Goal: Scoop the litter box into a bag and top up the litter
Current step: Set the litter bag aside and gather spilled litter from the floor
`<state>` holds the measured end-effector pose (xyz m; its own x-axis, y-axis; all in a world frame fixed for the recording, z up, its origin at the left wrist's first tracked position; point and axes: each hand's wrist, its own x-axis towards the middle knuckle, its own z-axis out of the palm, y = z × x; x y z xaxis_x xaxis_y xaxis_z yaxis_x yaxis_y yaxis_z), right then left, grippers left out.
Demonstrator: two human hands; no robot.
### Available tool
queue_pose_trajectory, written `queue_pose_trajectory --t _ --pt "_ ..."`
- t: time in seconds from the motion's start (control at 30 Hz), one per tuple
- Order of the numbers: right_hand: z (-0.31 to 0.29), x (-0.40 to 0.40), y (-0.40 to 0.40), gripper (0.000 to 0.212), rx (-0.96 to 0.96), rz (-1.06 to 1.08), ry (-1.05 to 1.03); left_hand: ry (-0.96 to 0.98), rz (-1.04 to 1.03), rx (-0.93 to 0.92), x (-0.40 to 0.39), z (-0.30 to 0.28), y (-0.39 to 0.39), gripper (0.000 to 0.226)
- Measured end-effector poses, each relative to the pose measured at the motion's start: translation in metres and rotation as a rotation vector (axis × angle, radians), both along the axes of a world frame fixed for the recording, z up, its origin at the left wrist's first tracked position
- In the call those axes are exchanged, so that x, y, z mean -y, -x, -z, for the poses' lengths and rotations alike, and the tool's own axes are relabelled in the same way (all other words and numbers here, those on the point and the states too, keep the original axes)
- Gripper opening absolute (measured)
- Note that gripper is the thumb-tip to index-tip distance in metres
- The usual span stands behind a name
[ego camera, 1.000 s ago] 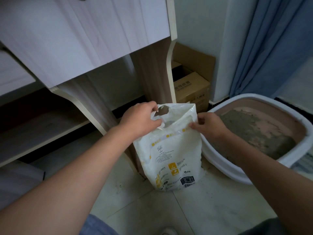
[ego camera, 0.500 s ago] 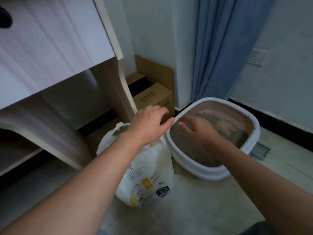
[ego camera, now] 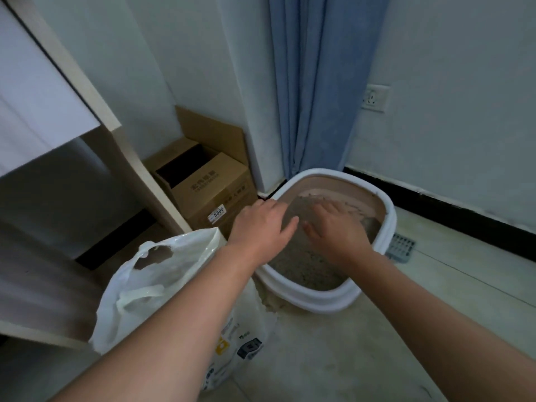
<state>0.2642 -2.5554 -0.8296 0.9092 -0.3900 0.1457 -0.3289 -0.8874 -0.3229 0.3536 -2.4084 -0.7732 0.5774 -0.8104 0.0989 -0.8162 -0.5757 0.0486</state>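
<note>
Both my hands reach over the round white-rimmed plastic litter box on the pale tiled floor. My left hand hovers above its near-left rim, fingers straight and spread, holding nothing. My right hand lies flat, fingers extended, over the grey litter; whether it touches the grains I cannot tell. A second ago both hands pinched the top of the white plastic litter bag with yellow and black printing; now they have let go, and it stands open by my left forearm, just beside the box. The print on the bag is too blurred to read. A brown cardboard carton behind carries a white sticker reading "5008" and characters I cannot make out.
</note>
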Motion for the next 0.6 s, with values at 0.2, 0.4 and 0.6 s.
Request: queue_pose_trajectory --t 0.2,0.4,0.6 --pt "-0.001 0.021 0.029 0.042 -0.038 0.102 -0.014 0.024 0.099 -0.031 0.033 0.016 0.0 0.047" --pt "0.006 0.057 0.069 0.04 -0.107 0.248 0.013 0.023 0.187 -0.067 0.066 0.031 0.004 0.046" --pt "0.002 0.077 0.099 0.042 -0.138 0.373 -0.005 0.027 0.278 -0.125 0.11 0.042 0.024 0.043"
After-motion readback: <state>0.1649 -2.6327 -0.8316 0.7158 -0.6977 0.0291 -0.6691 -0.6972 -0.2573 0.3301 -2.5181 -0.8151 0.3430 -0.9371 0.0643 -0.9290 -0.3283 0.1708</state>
